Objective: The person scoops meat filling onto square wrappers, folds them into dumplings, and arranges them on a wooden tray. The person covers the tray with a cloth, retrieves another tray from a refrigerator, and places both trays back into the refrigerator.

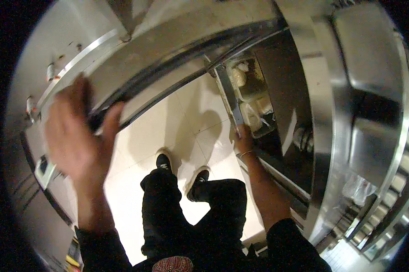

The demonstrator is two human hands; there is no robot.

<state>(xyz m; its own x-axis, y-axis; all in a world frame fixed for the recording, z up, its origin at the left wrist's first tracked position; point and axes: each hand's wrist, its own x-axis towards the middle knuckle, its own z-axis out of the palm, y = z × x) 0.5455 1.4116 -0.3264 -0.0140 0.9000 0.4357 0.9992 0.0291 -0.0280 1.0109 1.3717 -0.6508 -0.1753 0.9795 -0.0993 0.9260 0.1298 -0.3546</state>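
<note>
My left hand (76, 132), blurred, is raised by the outer end of an open steel door with a black gasket (167, 90). Its thumb is spread from the fingers, with part of the dark door edge between them; whether it grips that edge cannot be told. My right hand (244, 138) is closed on the metal front rail (230, 93) of a pulled-out drawer or rack in a steel cabinet. Behind the rail stand clear plastic containers: one holds pale food (239, 77), another holds white bagged contents (252, 115).
Black-trousered legs and dark shoes (163, 161) stand on pale floor tiles (150, 142) between the units. Steel counters (371, 68) line the right, with a clear plastic bag (359, 190) lower down. A steel unit with knobs (50, 72) is at left.
</note>
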